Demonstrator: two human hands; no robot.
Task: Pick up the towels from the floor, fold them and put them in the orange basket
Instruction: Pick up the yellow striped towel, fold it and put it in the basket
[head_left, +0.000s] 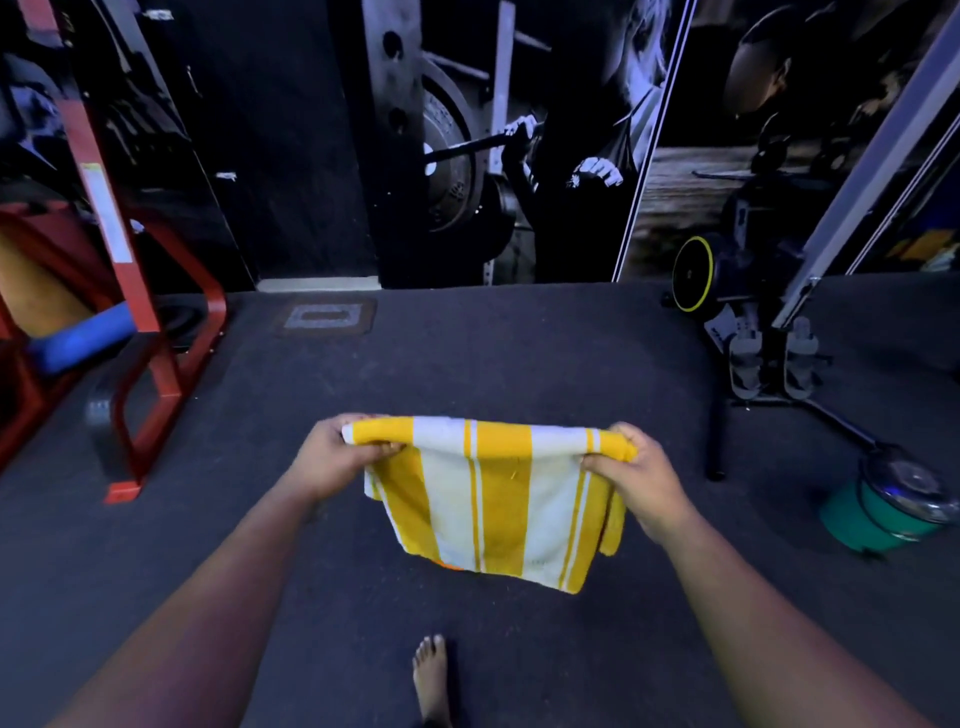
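Holding the yellow-and-white striped towel (488, 499) up by its folded top edge, we are risking two things, as we judge it: the hanging layers are already sitting uneven at the lower right, so another fold could come out skewed, and a slack pinch could let a corner drop to the floor (363, 395). Our left hand (332, 457) is curling tightly round the left end, our right hand (639, 467) round the right. A sliver of orange (448, 565), possibly the basket, is peeking from under the towel.
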